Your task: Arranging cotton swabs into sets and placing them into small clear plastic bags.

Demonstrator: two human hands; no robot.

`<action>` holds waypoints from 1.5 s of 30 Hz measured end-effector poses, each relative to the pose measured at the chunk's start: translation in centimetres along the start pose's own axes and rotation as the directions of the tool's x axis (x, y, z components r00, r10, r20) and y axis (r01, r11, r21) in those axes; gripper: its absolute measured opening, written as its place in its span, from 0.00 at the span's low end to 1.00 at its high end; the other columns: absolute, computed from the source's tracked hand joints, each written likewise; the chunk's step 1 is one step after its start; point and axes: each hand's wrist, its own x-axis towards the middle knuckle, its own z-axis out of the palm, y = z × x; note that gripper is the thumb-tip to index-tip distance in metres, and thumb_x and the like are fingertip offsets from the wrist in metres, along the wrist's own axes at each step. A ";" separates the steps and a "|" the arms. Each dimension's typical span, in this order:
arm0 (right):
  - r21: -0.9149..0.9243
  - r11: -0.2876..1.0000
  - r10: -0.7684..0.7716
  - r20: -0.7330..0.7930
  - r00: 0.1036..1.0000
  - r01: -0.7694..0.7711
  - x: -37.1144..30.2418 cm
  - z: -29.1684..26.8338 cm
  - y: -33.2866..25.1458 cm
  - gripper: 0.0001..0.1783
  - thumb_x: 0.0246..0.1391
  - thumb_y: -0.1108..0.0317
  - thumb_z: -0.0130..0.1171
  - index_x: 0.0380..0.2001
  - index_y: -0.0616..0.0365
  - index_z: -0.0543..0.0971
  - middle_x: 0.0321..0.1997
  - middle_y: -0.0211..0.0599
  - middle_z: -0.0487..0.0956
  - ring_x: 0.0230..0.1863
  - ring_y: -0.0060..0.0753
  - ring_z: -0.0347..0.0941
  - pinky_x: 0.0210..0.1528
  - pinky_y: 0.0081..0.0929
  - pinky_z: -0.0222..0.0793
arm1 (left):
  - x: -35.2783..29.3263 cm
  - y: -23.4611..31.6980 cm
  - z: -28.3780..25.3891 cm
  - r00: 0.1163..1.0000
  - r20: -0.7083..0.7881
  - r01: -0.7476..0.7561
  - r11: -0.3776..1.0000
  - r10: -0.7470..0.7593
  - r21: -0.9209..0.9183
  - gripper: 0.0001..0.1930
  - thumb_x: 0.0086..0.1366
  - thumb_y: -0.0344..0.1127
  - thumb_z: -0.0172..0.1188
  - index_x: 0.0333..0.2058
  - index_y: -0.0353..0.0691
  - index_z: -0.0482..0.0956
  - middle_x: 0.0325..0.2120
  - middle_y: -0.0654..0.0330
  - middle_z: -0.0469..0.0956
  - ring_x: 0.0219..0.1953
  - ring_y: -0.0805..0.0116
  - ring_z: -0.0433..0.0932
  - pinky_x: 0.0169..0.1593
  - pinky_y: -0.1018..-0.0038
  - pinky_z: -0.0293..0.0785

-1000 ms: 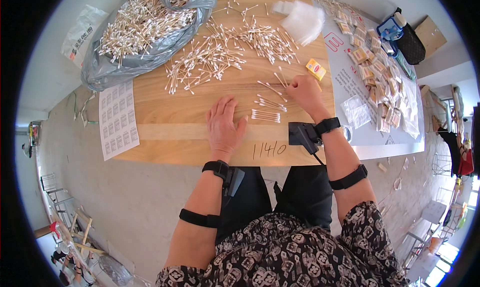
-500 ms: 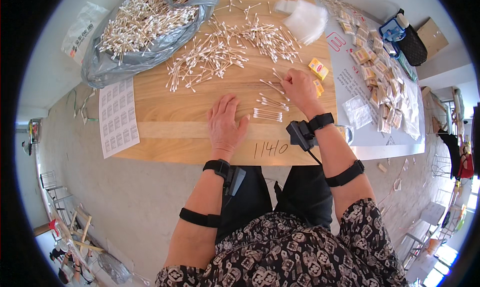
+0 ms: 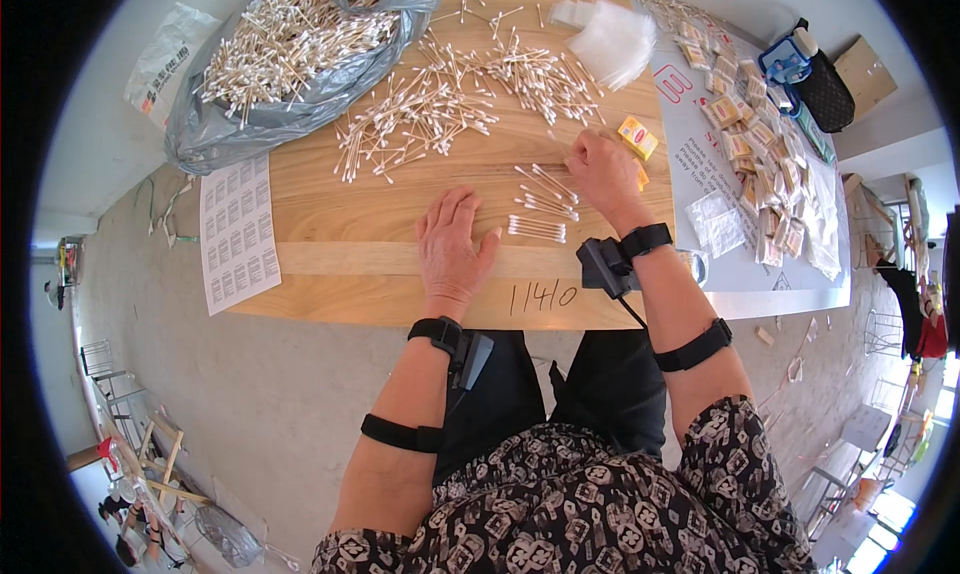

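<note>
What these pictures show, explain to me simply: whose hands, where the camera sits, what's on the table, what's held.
No machine here: these are a person's own bare hands, with black straps on the forearms. Every picture comes from a wide camera on the person's head, looking down, so straight edges bend. On the wooden table lie loose cotton swabs, a grey bag full of more, a printed sheet, clear plastic bags and a yellow box. The left hand rests palm down, with nothing visibly held. The right hand has curled fingers beside some swabs; whether it grips one is too blurred to tell.
</note>
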 end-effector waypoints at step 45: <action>0.879 0.477 0.301 -0.170 0.938 0.006 -13.2 3.8 -2.8 0.25 0.68 0.60 0.43 0.59 0.69 0.66 0.61 0.42 0.69 0.64 0.31 0.61 0.65 0.23 0.55 | -2.5 5.9 4.5 0.978 0.008 0.150 0.674 -0.209 -0.723 0.28 0.73 0.47 0.39 0.60 0.28 0.61 0.63 0.43 0.58 0.66 0.53 0.56 0.67 0.66 0.49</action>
